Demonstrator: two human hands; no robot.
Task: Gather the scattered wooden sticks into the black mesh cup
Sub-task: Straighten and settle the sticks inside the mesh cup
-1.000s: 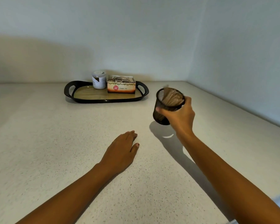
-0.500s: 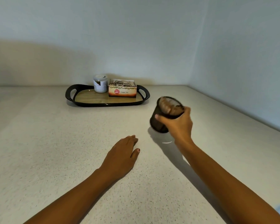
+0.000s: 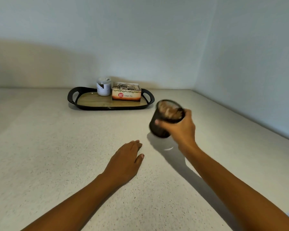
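The black mesh cup is held by the right hand, whose fingers and thumb are curled round the cup's wall just below the rim. The cup is tilted, with its mouth turned up toward the camera, and it is blurred. Whether its base touches the countertop cannot be told, though a dark shadow is cast on the surface right below it. Pale wooden sticks are seen bunched inside the mouth of the cup, but their number cannot be made out through the blur. Places are given from the black tray, which has two handle openings and a wood-patterned floor and is set at the back of the countertop near the wall. The cup is found near the tray's right handle, a little to the right of it and nearer the viewer, apart from it. The left hand is laid palm down on the countertop well in front of the tray's right half, with its fingers straight and together, and nothing is held by it. On the tray itself, a white jar is stood at the back near the middle, and an open tea box is placed just beside it on the right half.
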